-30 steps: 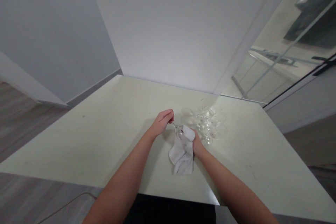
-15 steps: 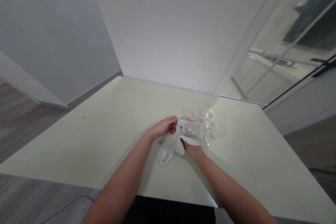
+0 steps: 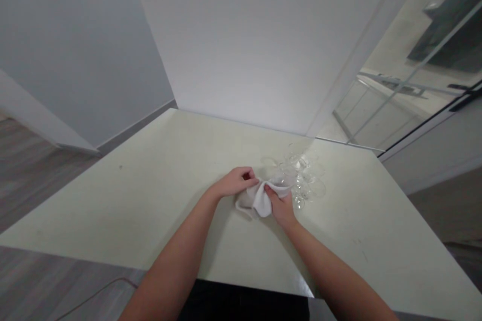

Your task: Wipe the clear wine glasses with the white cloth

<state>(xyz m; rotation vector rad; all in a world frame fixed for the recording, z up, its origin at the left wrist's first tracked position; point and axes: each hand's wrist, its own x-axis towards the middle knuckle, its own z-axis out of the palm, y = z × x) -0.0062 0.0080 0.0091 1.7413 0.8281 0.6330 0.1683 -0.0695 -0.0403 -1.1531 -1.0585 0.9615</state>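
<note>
A white cloth [image 3: 262,204] is bunched around a clear wine glass [image 3: 281,179] that lies sideways above the table, its bowl toward the right. My right hand [image 3: 281,206] is closed on the cloth, thumb on top, pressing it around the bowl. At the other end, my left hand [image 3: 238,180] has its fingers curled at the stem side of the glass; the stem and foot are hidden by fingers and cloth. Just beyond my right hand stand several clear stemmed glasses [image 3: 300,178], close together and hard to tell apart.
The pale table [image 3: 158,175] reaches out to both sides, its far edge against a white wall [image 3: 241,50]. To the right is a glazed partition [image 3: 395,90] with a dark handle. A cable [image 3: 94,295] lies on the floor at lower left.
My right hand has come over the front of the cloth, its thumb now on top. The cloth has gathered around the bowl, and its hanging end has risen. My left fingers have shifted slightly.
</note>
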